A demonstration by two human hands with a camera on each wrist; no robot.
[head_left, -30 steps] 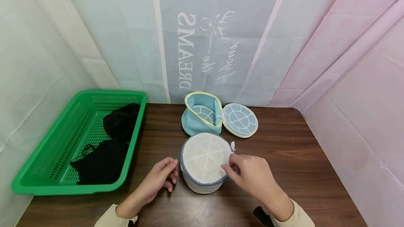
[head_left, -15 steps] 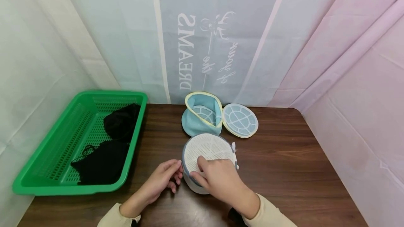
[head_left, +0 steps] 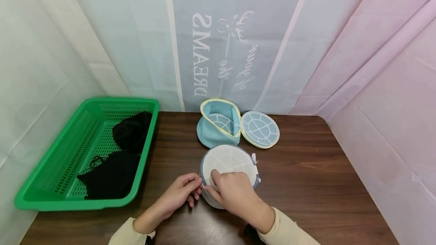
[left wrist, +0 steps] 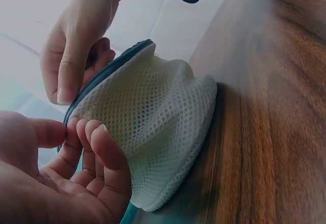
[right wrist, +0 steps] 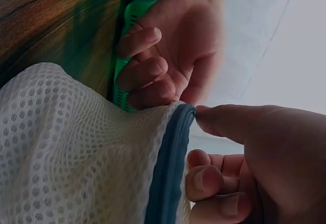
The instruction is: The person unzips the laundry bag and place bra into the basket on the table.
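A round white mesh laundry bag (head_left: 227,158) with a blue-grey zipper rim stands upright on the table, its flat top facing up. My left hand (head_left: 178,193) is at its left side, thumb and fingertips pinching the rim; the left wrist view shows the mesh wall (left wrist: 153,114) creased beside them. My right hand (head_left: 236,194) reaches over the near part of the top. Its thumb is on the blue zipper edge (right wrist: 170,158), close to the left fingertips, and its other fingers curl above the lid. A zipper pull cannot be made out. White tags stick out on the bag's right.
Behind the bag stands a light blue mesh bag (head_left: 218,133) with yellow trim, its round lid (head_left: 260,129) folded out to the right. A green plastic basket (head_left: 144,154) at the left holds black garments (head_left: 110,177). Fabric curtains (head_left: 143,41) hang around the wooden table (head_left: 306,177).
My right hand has moved from the bag's right edge to its near-left rim, beside my left hand. The bag and my left hand have shifted slightly to the right.
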